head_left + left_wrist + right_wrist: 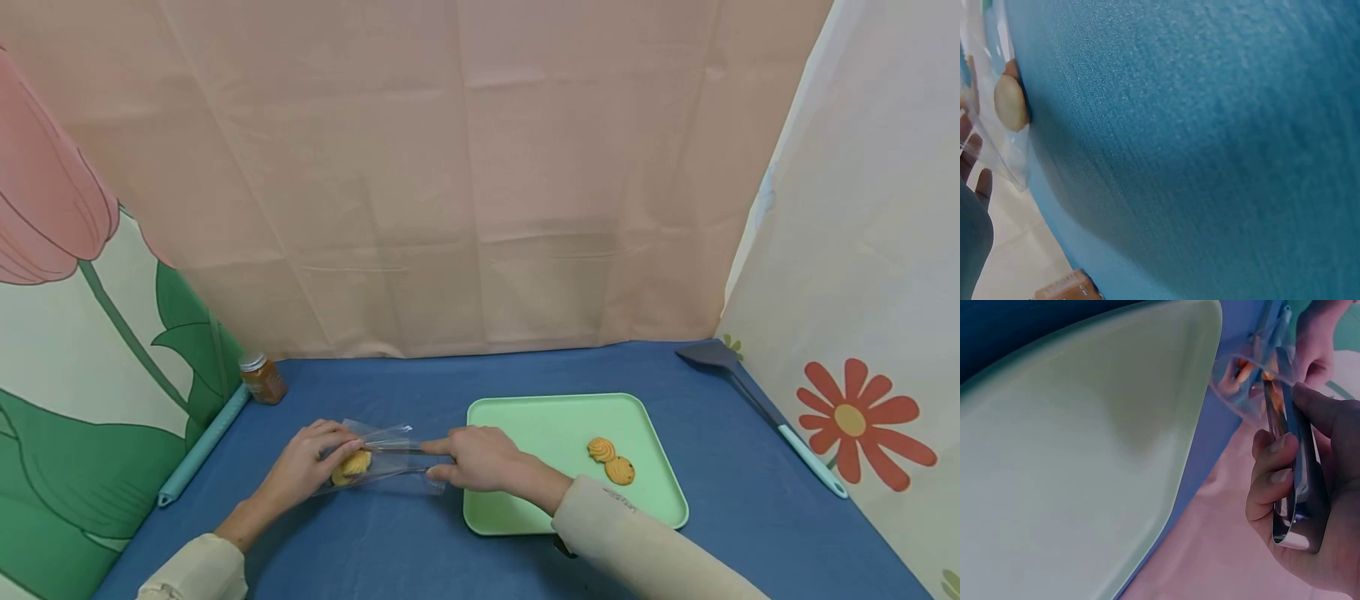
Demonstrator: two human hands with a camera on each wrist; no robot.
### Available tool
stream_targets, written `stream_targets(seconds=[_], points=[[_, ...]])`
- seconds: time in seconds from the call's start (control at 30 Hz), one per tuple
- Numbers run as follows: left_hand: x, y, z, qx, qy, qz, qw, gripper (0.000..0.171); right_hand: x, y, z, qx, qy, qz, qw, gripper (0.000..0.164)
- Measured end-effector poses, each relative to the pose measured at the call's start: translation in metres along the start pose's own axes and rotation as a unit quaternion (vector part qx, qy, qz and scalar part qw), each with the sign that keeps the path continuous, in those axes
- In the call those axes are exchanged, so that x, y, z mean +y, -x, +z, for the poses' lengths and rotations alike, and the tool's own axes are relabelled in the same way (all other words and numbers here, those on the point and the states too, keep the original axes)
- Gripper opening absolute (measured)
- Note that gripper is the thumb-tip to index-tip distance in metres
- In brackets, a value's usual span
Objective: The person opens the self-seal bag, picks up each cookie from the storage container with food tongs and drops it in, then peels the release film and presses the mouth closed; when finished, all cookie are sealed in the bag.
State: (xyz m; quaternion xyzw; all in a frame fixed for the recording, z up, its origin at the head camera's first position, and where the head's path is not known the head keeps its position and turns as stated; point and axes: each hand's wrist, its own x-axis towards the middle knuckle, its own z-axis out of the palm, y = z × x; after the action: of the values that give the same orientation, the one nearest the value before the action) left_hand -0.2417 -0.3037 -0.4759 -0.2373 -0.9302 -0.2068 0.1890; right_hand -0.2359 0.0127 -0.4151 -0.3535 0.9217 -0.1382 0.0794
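- Between your left hand (315,454) and right hand (483,460), the clear bag (390,437) looked light, limp and slippery, best pinched by its rim.
- The bagged cookies (358,462) seemed dry and brittle, to be held gently by their sides; they lay just beside your left hand.
- That hand gripped the bag near them.
- Your right hand gripped the metal tongs (1307,515), smooth and springy-looking, best held midway; their arms reached into the bag, though you could not tell whether the tips held anything.
- Right of that hand, two loose cookies (620,470) lay on the green tray (525,417) on the worktop (435,383).
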Motion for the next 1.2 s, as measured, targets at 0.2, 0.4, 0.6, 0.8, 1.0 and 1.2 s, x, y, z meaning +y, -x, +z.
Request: stream_targets(seconds=[0.2,0.4,0.6,0.8,1.0,1.2], points=[[0.001,0.000,0.001,0.003,-0.007,-0.004,1.0000,0.012,-0.004,-0.006,0.003,0.002,0.007,-0.005,1.000,0.045],[0.001,-0.001,0.000,0.012,-0.010,-0.003,0.9999,0.012,-0.006,-0.011,0.006,0.000,0.008,-0.015,1.000,0.046],[0.002,-0.001,-0.001,0.019,-0.018,0.002,0.9997,0.010,-0.010,-0.013,0.005,0.006,0.011,-0.014,1.000,0.045],[0.002,-0.001,-0.001,0.017,-0.010,-0.002,0.9998,0.010,-0.012,-0.014,0.005,0.003,0.006,-0.015,1.000,0.046],[0.001,-0.001,0.000,0.019,-0.011,0.003,0.9997,0.011,-0.011,-0.015,0.004,-0.001,0.000,-0.014,1.000,0.047],[0.000,-0.002,0.000,0.020,-0.013,0.008,0.9997,0.011,-0.012,-0.016,0.005,-0.004,-0.008,-0.012,1.000,0.048]])
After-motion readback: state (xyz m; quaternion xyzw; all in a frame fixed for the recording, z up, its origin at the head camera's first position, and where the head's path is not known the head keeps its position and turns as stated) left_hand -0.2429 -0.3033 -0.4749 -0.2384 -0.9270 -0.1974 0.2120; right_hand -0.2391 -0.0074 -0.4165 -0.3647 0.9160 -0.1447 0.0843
